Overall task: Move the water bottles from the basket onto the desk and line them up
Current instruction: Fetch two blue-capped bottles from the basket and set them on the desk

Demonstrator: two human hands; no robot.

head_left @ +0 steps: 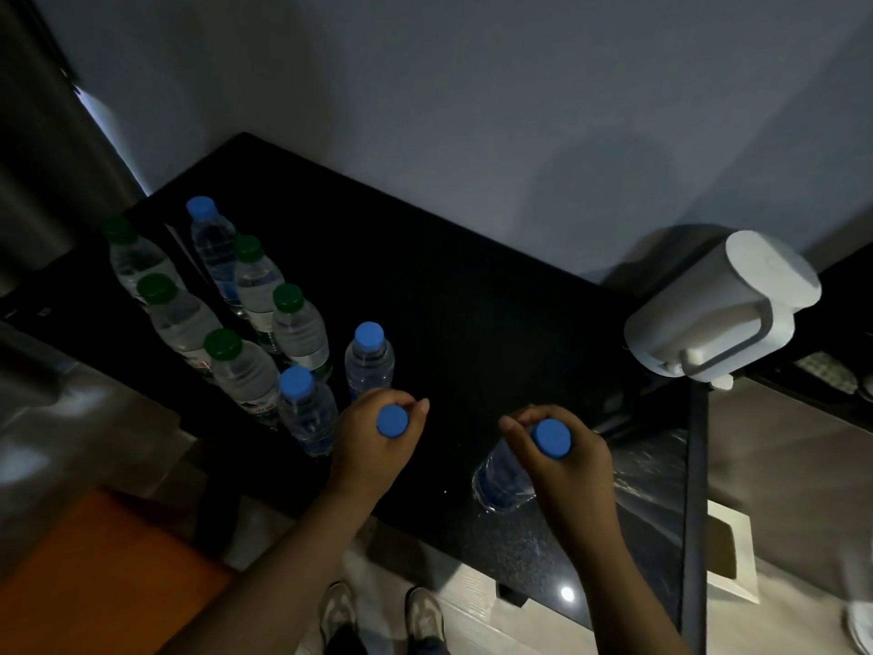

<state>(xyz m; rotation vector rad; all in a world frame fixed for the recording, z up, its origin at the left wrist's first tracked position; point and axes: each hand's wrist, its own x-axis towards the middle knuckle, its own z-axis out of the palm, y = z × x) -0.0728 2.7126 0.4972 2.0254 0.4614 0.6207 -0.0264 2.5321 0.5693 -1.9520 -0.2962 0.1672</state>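
Head view, and it's dim: a glossy black desk (472, 300) runs along a plain grey wall (472, 87), with a dark curtain (47, 134) at the upper left of the frame. On the left half of the desk, two slanting rows of bottles stand upright, five green-capped bottles (288, 323) and three blue-capped bottles (368, 356).

At lower centre, the left hand (373, 446) is wrapped round the neck of the left bottle (392, 421), just beside the rows. The right hand (567, 465) grasps the right bottle (500, 479), which tilts above the desk's front part; I can't tell whether its base touches.

A white jug (718, 304) sits at the right edge. There's an orange surface (94, 583) at the lower left, and shoes (425, 612) on a pale floor at the bottom.
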